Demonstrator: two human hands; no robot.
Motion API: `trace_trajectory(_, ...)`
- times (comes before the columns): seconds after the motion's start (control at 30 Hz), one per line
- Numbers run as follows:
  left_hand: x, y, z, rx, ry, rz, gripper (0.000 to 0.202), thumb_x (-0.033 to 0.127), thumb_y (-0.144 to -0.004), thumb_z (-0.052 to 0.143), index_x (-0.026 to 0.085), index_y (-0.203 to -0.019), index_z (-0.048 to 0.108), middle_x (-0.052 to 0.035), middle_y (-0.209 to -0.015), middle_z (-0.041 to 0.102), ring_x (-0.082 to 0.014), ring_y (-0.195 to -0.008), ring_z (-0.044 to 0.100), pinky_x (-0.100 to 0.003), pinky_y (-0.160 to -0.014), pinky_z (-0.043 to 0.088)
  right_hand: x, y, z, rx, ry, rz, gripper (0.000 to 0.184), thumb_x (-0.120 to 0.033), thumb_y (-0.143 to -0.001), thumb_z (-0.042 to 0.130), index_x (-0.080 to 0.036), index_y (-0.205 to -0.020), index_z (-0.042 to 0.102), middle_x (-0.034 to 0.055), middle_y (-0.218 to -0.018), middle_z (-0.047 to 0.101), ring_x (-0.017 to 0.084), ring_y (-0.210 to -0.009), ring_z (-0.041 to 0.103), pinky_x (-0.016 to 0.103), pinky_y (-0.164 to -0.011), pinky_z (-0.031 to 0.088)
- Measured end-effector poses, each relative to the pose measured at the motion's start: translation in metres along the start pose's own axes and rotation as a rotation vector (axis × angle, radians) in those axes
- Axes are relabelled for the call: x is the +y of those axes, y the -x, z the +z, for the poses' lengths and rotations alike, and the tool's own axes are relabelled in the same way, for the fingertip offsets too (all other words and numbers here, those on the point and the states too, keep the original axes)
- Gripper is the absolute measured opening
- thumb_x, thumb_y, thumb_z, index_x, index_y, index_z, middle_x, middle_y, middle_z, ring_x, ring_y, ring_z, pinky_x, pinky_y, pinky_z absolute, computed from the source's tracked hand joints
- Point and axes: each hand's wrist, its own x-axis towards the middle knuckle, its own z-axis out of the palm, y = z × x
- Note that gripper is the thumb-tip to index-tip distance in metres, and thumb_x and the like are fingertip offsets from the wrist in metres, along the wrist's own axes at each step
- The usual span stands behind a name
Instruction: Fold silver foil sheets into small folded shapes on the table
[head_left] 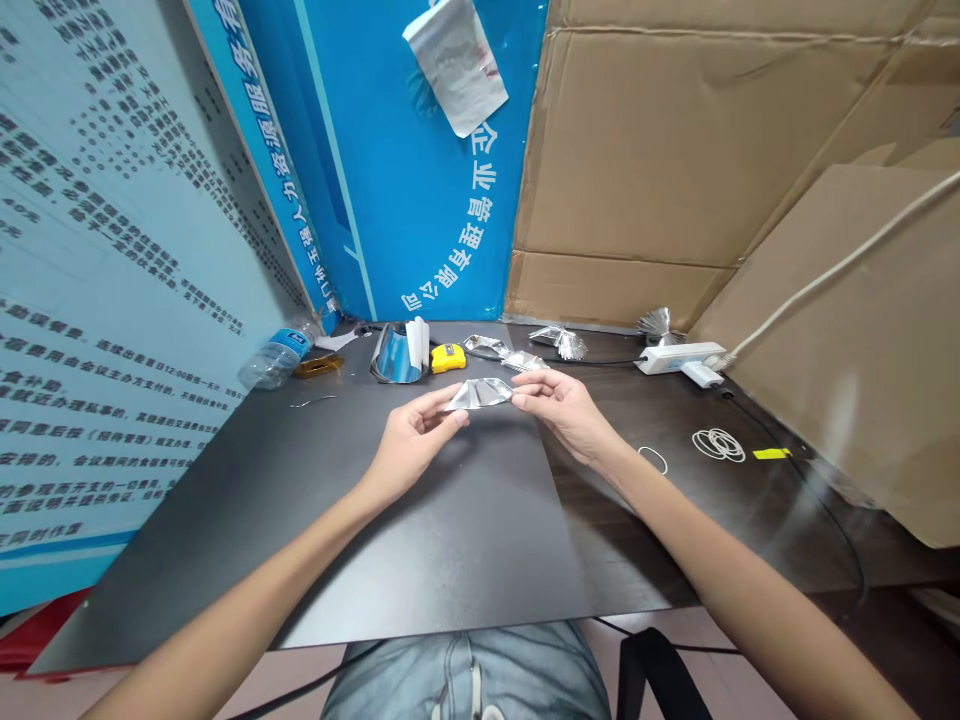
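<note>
The left hand (414,446) and right hand (561,412) pinch opposite ends of a folded piece of aluminium foil (480,395), fingers part-curled; it hangs over the black mat (465,540), near its far edge; crumpled foil pieces (486,346) lie beyond.

Bright even light, foil (478,394) glinting, edges fisheye-warped.

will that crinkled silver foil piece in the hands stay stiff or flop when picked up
The creased silver foil sheet probably holds a bent shape rather than flopping, since its folds look sharp. It likely weighs very little, as the left hand and right hand pinch it lightly. Its thinness suggests it would dent easily.
</note>
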Motion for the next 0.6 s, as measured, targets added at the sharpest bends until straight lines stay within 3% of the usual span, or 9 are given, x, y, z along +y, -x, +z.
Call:
trace_trajectory(0.07,0.0,-0.001,0.0,-0.003,0.006,-0.014,0.052,0.043,-0.087,0.082,0.022,-0.134,0.073,-0.0108,-0.13,0.076,-0.0252,-0.101,0.077,-0.039,-0.099,0.059,-0.001,0.001,0.0,-0.022,0.001,0.01,0.041,-0.035,-0.067,0.095,-0.022,-0.102,0.079,0.0024,-0.087,0.079,0.018,-0.086,0.073,0.036,-0.09,0.057)
trace_trajectory(0.23,-0.001,-0.006,-0.003,0.035,0.016,-0.011,0.036,0.046,-0.087,0.082,0.017,-0.109,0.081,-0.0112,-0.105,0.082,-0.025,-0.091,0.079,-0.038,-0.093,0.062,-0.003,0.0,0.0,-0.037,-0.039,0.042,0.039,-0.033,-0.065,0.097,-0.023,-0.097,0.079,0.0018,-0.088,0.079,0.016,-0.083,0.072,0.032,-0.085,0.058)
trace_trajectory(0.37,-0.002,-0.007,-0.006,0.032,0.005,0.005,0.037,0.046,-0.086,0.083,0.017,-0.108,0.081,-0.0103,-0.103,0.083,-0.0256,-0.092,0.079,-0.04,-0.094,0.062,-0.003,-0.001,-0.001,-0.039,-0.039,0.009,0.036,-0.033,-0.066,0.096,-0.023,-0.096,0.079,0.0012,-0.087,0.078,0.015,-0.083,0.072,0.031,-0.086,0.058)
trace_trajectory(0.5,-0.001,-0.005,-0.01,0.008,-0.063,0.017,0.035,0.045,-0.088,0.081,0.017,-0.108,0.082,-0.0092,-0.101,0.083,-0.0265,-0.092,0.08,-0.04,-0.094,0.062,-0.005,0.0,-0.003,-0.139,0.207,-0.103,0.03,-0.034,-0.079,0.086,-0.025,-0.107,0.079,0.0037,-0.099,0.079,0.02,-0.091,0.074,0.037,-0.09,0.059)
trace_trajectory(0.6,0.001,-0.006,-0.017,-0.043,-0.238,0.094,0.03,0.043,-0.093,0.074,0.019,-0.11,0.082,-0.0088,-0.103,0.083,-0.0275,-0.098,0.079,-0.04,-0.096,0.061,-0.006,0.001,-0.008,-0.188,0.497,-0.306,0.019,-0.029,-0.092,0.073,-0.028,-0.109,0.08,0.0044,-0.109,0.079,0.023,-0.1,0.073,0.04,-0.093,0.057)
